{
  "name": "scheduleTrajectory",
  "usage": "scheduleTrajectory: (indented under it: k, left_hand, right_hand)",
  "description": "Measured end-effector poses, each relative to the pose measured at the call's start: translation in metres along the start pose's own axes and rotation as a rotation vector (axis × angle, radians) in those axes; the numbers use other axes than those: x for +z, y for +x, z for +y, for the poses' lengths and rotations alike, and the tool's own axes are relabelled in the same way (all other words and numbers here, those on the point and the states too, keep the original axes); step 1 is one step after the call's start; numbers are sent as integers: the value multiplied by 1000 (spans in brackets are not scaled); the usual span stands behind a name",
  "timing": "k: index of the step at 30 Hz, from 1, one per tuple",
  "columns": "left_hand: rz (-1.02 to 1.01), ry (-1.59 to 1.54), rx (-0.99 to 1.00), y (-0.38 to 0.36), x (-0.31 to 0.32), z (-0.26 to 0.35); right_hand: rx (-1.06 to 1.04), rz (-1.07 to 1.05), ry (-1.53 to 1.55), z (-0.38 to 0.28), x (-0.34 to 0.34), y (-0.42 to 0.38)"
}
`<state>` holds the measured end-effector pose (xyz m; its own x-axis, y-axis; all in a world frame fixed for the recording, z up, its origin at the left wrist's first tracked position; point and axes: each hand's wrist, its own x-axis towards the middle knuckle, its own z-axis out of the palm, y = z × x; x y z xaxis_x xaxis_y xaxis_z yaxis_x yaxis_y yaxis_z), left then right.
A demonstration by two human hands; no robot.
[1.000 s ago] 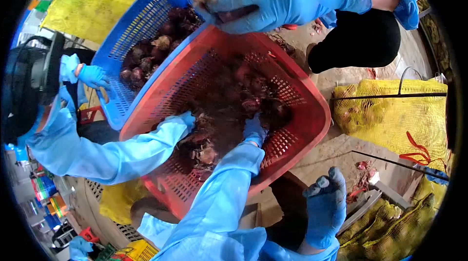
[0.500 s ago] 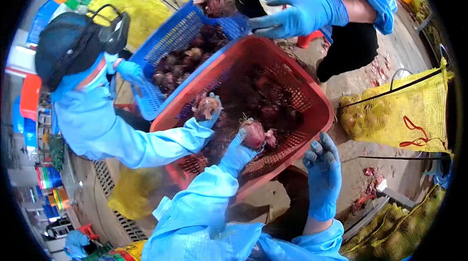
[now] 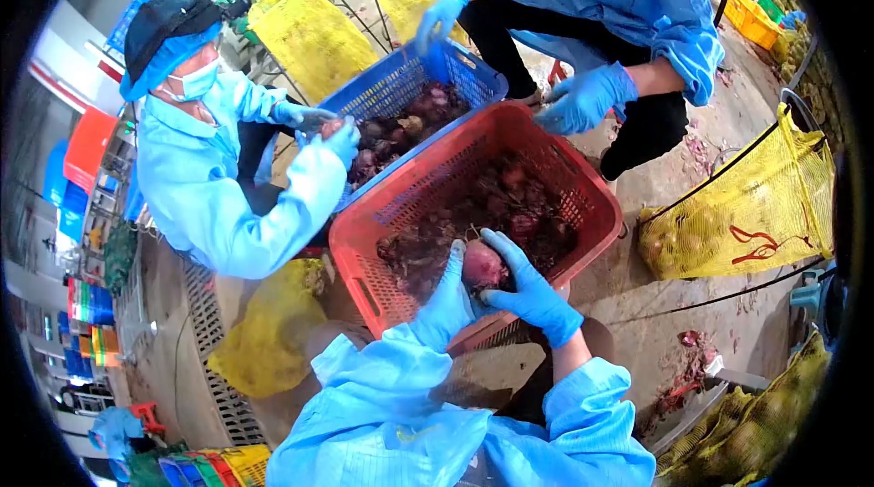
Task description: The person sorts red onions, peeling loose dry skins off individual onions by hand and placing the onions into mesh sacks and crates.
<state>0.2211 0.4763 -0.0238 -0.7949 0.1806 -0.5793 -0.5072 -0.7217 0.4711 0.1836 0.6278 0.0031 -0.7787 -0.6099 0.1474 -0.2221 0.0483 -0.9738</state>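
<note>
A red onion [image 3: 482,265] with stringy roots is held between my two blue-gloved hands, over the near side of the red crate [image 3: 364,259]. My left hand [image 3: 445,298] grips it from the left, its thumb up along the side. From the right, my right hand [image 3: 531,294] wraps its fingers round the onion. Below, the crate holds many dark red onions and loose skins [image 3: 437,237]. Behind it stands a blue crate [image 3: 473,82], also with onions in it.
At the left a co-worker [image 3: 218,177] holds an onion in both gloved hands. Another co-worker [image 3: 628,14] sits across, gloved hands over the crates. A filled yellow mesh sack [image 3: 737,209] stands at the right. Onion skins [image 3: 689,364] litter the floor, and a drain grate [image 3: 214,341] runs at the left.
My right hand has moved left onto the onion, which my left hand held alone before. The left co-worker's hand has withdrawn from the red crate with an onion. The far co-worker's onion is gone from hand.
</note>
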Motion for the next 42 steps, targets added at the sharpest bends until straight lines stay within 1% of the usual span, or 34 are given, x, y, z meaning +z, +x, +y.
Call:
scheduleTrajectory:
  k: [2,4,5,6,7,9,11,12,14,15,16,18,20,21,22,23,24,25,26,27,28,29,30,31,32,33,34,35,37,38,39,40,41,42]
  left_hand:
    - [-44,17,-2,-8,-4,6]
    - [-123,242,23,-24,-2,19]
    - [-111,305,-40,-25,-7,24]
    - [-104,308,-27,-29,-1,29]
    - [-96,393,9,-36,10,32]
    - [-106,335,-57,-40,-2,33]
    - [-79,398,6,-42,-1,31]
    - [-81,359,6,-40,-8,29]
    - [-148,99,-60,-21,-47,15]
    - [-165,24,-77,-25,-44,20]
    - [-170,29,-67,-27,-41,25]
    - [-10,-51,-33,-26,-24,41]
    - [-172,-546,130,1,-20,82]
    - [-188,-558,215,9,-14,107]
    - [-124,-378,337,11,-3,139]
    - [-40,-160,446,12,8,165]
    - [42,48,547,14,15,176]
    - [112,262,680,24,14,170]
    - [170,486,814,34,15,164]
    - [269,719,817,22,38,141]
    - [126,914,920,50,7,124]
    - [33,1141,926,78,-23,99]
    - [51,1265,704,91,-42,67]
    - [1,1529,505,100,-60,35]
    - [-122,1245,181,120,-105,-6]
    - [-187,1480,-22,121,-94,-17]
    - [-256,1709,-231,117,-67,-19]
    - [-259,1827,-252,107,-26,-16]
    - [-70,1703,-39,165,-100,-85]
    - [20,1645,100,187,-124,-115]
    - [94,1618,169,208,-136,-134]
    - [151,1607,200,224,-134,-143]
    - [200,1569,36,239,-132,-152]
    - [180,1563,19,250,-131,-158]
  right_hand:
    - [-68,38,58,16,14,3]
    - [33,-11,306,14,18,7]
    - [22,-20,311,12,21,9]
    - [8,-10,313,9,23,10]
    - [-3,0,316,7,25,11]
    - [-11,-13,344,10,29,16]
    - [-18,-21,368,13,33,17]
    - [2,-35,404,14,36,17]
    - [3,-55,434,25,41,19]
    - [19,-92,310,30,43,19]
    - [37,-125,185,35,44,20]
    - [29,-125,161,33,37,18]
    - [-138,141,67,26,31,15]
    - [-126,229,129,24,24,14]
    - [-47,342,266,36,18,15]
    - [-38,456,312,48,6,12]
    - [17,564,387,29,-8,9]
    - [38,661,414,32,-21,5]
    - [45,754,504,14,-30,-1]
    - [75,830,556,13,-39,-7]
    - [105,908,607,15,-47,-13]
    - [102,932,669,13,-52,-18]
    - [99,955,727,12,-56,-25]
    - [119,963,753,11,-57,-27]
    - [136,979,740,10,-58,-32]
    - [146,904,787,11,-58,-35]
    - [153,828,835,10,-59,-38]
    - [209,842,837,3,-59,-40]
    - [239,873,834,1,-63,-45]
    - [249,890,838,1,-64,-46]
    - [210,921,883,0,-64,-44]
    - [229,935,876,-3,-64,-41]
    - [281,922,893,-7,-63,-38]
    - [330,909,907,-9,-63,-37]
